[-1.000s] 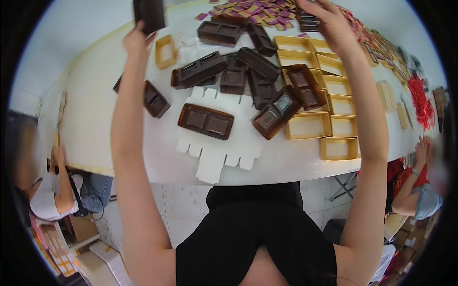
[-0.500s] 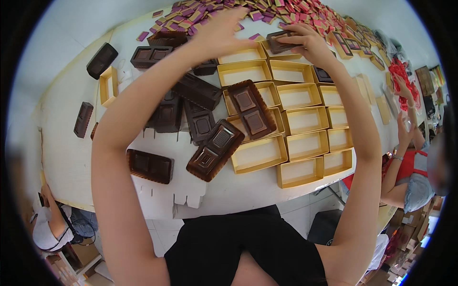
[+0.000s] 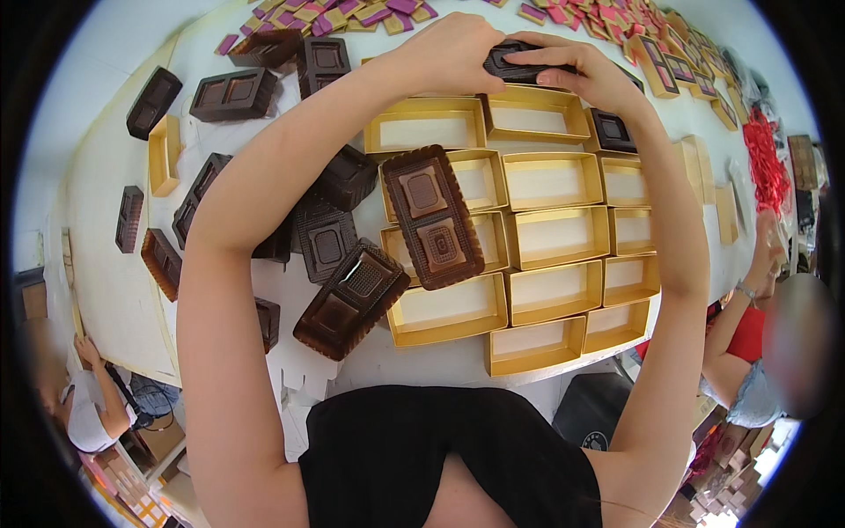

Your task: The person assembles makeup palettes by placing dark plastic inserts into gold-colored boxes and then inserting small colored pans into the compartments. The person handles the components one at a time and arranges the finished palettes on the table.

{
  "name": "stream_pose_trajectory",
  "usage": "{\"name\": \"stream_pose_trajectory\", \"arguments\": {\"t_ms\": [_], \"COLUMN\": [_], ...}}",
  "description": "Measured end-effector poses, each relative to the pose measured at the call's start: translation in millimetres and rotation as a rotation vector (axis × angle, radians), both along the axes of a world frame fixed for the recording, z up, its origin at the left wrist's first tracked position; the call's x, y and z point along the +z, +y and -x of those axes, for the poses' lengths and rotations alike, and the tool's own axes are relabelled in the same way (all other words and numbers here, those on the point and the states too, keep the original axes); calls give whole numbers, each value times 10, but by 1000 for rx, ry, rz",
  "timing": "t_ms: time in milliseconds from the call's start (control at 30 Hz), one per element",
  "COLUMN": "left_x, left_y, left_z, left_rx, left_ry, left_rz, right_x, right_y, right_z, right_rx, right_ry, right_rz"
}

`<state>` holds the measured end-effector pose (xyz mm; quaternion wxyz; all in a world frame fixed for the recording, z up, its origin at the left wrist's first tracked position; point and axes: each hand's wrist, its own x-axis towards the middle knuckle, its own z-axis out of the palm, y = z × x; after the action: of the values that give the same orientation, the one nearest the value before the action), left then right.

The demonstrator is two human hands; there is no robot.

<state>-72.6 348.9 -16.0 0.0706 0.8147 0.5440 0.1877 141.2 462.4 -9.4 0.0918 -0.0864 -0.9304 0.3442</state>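
Both my hands are at the far side of a block of shallow gold card boxes (image 3: pixel 449 333) standing in rows. My left hand (image 3: pixel 464 53) is closed at the left end of a dark brown two-section plastic tray (image 3: pixel 519 70). On the same tray my right hand (image 3: pixel 598 75) rests with its fingers bent over the top and right end. Part of that tray is hidden by the fingers. Another brown tray (image 3: pixel 433 220) lies slantwise across the boxes. Left of it a tray (image 3: pixel 350 299) overlaps a box corner. One dark insert (image 3: pixel 613 130) sits inside a box near my right forearm.
More dark trays (image 3: pixel 233 94) lie loose to the left, some partly behind my left arm. A single gold box (image 3: pixel 164 156) stands among them. Purple, pink and gold small pieces (image 3: pixel 352 12) cover the far edge. People sit at both sides; red ribbon (image 3: pixel 764 163) lies at right.
My left hand has come right and down onto the dark tray at the far boxes. My right hand stays on that tray. The whole view has shifted somewhat.
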Motion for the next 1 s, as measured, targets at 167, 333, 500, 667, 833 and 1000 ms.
{"name": "stream_pose_trajectory", "arguments": {"t_ms": [167, 333, 500, 667, 833, 1000], "left_x": [-124, -264, -217, -88, -244, -264], "left_y": [16, -33, -29, -30, -48, -9], "left_z": [41, -50, -5, -31, -62, 2], "left_rx": [15, 74, 29, 98, 41, 64], "left_ry": [-8, -223, -226, -284, -239, -131], "left_rz": [-67, -217, -227, 93, -195, -182], "right_x": [65, -24, 67, 81, -164, 157], "right_y": [-152, -151, -154, -139, -153, -110], "right_z": [11, -56, -52, -49, -77, -262], "right_rx": [-16, -95, -69, -81, -144, -210], "right_ry": [25, 127, 81, 25, 94, 98], "right_rz": [-487, -510, -582, -519, -342, -268]}}
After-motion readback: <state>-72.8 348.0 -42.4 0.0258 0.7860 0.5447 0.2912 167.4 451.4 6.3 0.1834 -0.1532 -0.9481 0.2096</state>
